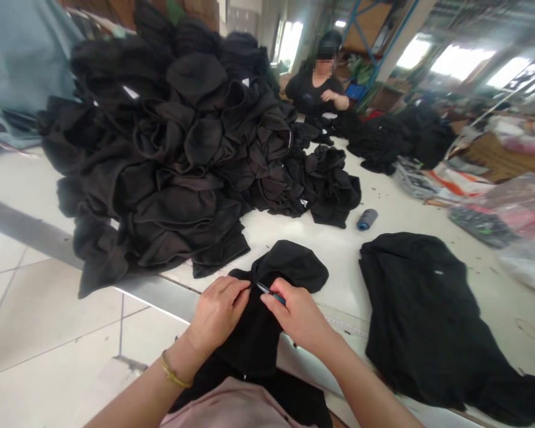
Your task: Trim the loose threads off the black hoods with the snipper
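Observation:
A black garment (289, 264) lies over the near edge of the white table (343, 252) and hangs down toward my lap. My left hand (216, 312) pinches its fabric, fingers closed on the cloth. My right hand (298, 315) is closed on a small blue-handled metal tool (270, 292), its tip touching the garment right beside my left fingertips. A thin yellow band circles my left wrist.
A tall heap of black garments (173, 148) fills the table's left. A flat black stack (423, 309) lies at right, a blue thread spool (366, 219) between them. Another person (321, 89) sits at the far end with more black cloth. Tiled floor lies at left.

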Demonstrator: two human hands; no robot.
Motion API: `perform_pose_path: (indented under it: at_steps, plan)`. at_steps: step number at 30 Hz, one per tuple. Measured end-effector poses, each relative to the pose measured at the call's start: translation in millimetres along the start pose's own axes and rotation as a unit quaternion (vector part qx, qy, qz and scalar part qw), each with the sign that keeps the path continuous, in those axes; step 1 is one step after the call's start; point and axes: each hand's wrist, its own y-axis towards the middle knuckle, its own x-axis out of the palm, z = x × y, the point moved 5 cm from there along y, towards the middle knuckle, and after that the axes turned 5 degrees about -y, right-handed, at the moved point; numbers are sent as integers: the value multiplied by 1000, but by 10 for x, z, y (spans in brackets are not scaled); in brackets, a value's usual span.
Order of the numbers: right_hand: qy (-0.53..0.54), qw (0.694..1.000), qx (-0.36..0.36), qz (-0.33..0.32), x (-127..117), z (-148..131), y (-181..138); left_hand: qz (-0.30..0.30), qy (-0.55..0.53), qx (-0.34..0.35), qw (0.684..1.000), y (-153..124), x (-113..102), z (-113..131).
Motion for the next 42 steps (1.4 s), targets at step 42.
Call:
perform_pose_path:
  at_steps: [42]
  plan:
    - [-162, 978, 53, 119, -473, 145, -24, -45, -748, -374, 547, 452, 650, 332]
